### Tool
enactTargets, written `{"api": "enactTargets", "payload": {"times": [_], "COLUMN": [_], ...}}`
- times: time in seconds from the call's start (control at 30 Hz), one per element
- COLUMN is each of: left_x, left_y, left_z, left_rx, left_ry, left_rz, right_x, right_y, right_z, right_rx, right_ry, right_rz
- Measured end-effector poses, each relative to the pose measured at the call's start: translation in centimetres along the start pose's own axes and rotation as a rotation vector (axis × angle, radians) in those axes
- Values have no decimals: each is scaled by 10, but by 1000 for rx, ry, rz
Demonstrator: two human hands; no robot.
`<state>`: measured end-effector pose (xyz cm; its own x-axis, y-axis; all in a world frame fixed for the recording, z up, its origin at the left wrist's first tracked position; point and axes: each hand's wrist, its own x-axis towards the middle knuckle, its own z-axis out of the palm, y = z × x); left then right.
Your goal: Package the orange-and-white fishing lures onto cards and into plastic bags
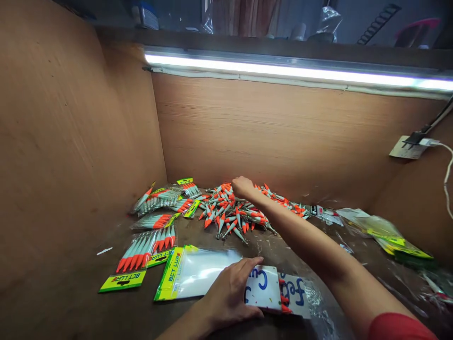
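My left hand [229, 293] lies flat, fingers spread, on an empty clear bag [198, 271] with a yellow-green header, holding it against the desk beside a white card [264, 287] with blue writing. My right hand [242, 187] reaches far forward into a pile of loose orange-and-white fishing lures [230, 212] at the back of the desk. Its fingers curl down into the pile; what they hold, if anything, is hidden.
Filled lure bags [146, 248] lie at the left, more of them [159, 198] further back. Empty yellow-headed bags [392, 236] sit at the right. Wooden walls [71, 141] enclose the desk on three sides, with a lit strip lamp [297, 71] above and a socket [410, 146] at the right.
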<state>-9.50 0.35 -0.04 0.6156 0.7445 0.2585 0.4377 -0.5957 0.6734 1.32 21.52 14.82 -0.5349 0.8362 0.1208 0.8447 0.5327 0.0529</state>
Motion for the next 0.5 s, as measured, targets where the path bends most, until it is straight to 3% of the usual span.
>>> {"api": "enactTargets", "payload": {"times": [0.13, 0.27, 0.3, 0.4, 0.5], "left_x": [0, 2, 3, 4, 5], "left_y": [2, -4, -7, -12, -13], "left_z": [0, 0, 0, -1, -3], "left_rx": [-17, -52, -56, -54, -50], "left_ry": [16, 85, 101, 134, 150], "left_rz": [-18, -11, -6, -6, -27], "right_x": [-34, -112, -137, -215, -277], "right_y": [35, 76, 84, 95, 87], "right_z": [-23, -34, -31, -10, 18], "right_rx": [43, 126, 182, 700, 868], "right_ry": [85, 187, 195, 227, 201], "right_rz": [155, 224, 232, 226, 273]}}
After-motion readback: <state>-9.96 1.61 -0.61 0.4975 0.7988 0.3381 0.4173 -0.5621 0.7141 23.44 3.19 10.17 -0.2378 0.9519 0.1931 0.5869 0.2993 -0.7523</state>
